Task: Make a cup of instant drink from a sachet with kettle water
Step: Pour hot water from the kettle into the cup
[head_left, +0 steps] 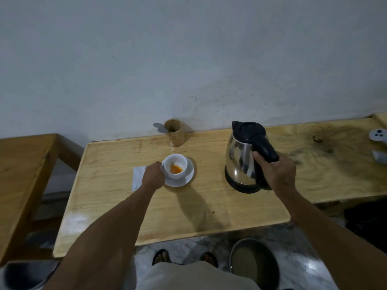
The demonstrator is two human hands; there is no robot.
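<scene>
A white cup (175,166) stands on a white saucer (187,176) near the middle of the wooden table (129,208). Orange powder (175,169) lies at the cup's bottom. My left hand (153,176) grips the cup at its left side, where the handle is hidden. To the right stands a steel kettle (240,162) with a black lid and base. My right hand (275,171) is closed around its black handle (264,152). A white paper piece (138,176) lies left of the saucer, partly under my left hand.
A wooden tumbler (174,132) stands at the table's back edge against the wall. Another wooden table (18,181) sits to the left. A white controller (378,136) lies far right. A round metal basin (254,262) and my sandalled feet are on the floor below.
</scene>
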